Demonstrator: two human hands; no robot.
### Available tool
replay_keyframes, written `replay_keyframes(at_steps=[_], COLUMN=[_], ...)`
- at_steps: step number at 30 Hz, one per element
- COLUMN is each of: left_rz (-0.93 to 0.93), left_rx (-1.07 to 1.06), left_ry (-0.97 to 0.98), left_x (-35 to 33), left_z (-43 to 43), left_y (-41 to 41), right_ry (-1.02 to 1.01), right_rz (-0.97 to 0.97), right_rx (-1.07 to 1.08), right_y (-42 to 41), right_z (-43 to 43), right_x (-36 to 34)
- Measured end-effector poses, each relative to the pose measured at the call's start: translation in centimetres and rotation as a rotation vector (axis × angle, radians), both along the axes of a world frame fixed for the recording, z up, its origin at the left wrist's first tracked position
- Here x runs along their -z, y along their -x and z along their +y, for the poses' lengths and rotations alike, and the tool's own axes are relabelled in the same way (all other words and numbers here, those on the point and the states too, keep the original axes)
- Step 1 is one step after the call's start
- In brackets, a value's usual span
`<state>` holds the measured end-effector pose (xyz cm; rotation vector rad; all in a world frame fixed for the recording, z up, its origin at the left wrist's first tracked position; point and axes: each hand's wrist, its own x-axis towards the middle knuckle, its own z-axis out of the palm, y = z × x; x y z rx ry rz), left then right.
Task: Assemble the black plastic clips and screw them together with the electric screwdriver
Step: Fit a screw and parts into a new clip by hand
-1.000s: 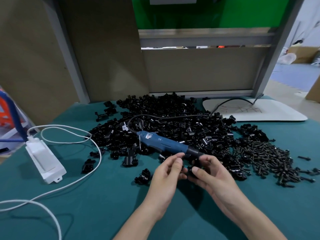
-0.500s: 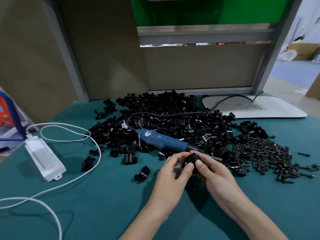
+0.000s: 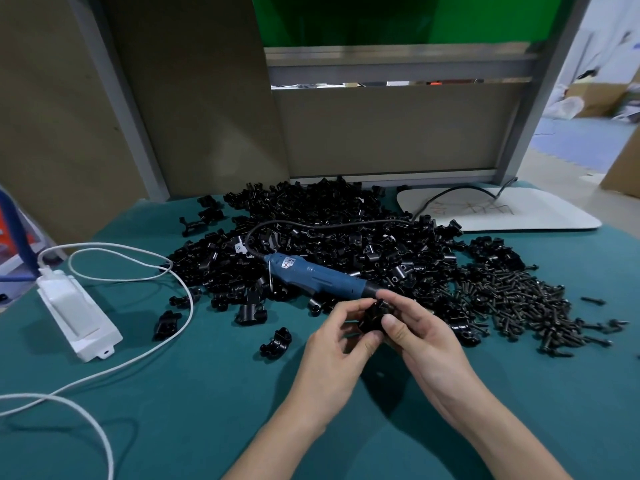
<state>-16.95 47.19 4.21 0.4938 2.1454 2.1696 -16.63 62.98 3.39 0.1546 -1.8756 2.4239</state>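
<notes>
The table is covered in a matt teal cloth with a soft, felt-like look, so small parts should sit on it without sliding. Across its far half spreads the pile of black plastic clips: glossy moulded pieces, each a curved saddle with drilled ears, lying tangled and interlocked. To its right is the heap of screws, dark metal, slim and headed, with a few strays rolled out past the edge. The electric screwdriver lies on its side on the near slope of the pile, a blue plastic barrel tapering to a black nose that points toward the hands, its black cord looping back over the clips. Just in front of that nose, raised above the cloth, the left hand and the right hand meet on one clip. The left curls its thumb and fingers round it from the near side, and the right pinches it between thumb and forefinger. The step in hand looks like mating two halves. Whether a screw is already seated is too small to tell. The next move probably calls for lining up the ear holes, keeping the left hand's hold, and freeing the right hand for a screw and then the driver.
</notes>
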Motion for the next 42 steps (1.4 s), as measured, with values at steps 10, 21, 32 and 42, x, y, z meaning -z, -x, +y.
replay_keyframes(at_steps=[10, 21, 32, 42], left_rz=[0.002, -0.003, 0.334, 0.453], left_rx=[-0.029, -0.011, -0.484, -0.347], left_ry=[-0.154, -0.085, 0.903, 1.042], left_x=[-0.5, 0.0, 0.5, 0.2], left_z=[0.1, 0.4, -2.4, -1.3], left_y=[0.2, 0.0, 1.0, 0.2], right_ry=[0.019, -0.006, 0.436, 0.495], right_rz=[-0.005, -0.064, 0.015, 0.041], right_rx=[0.018, 0.088, 0.369, 0.696], right_y=[-0.1, -0.4, 0.0, -1.0], right_z=[-0.6, -1.3, 4.5, 10.5], right_x=[-0.9, -0.4, -3.9, -2.6])
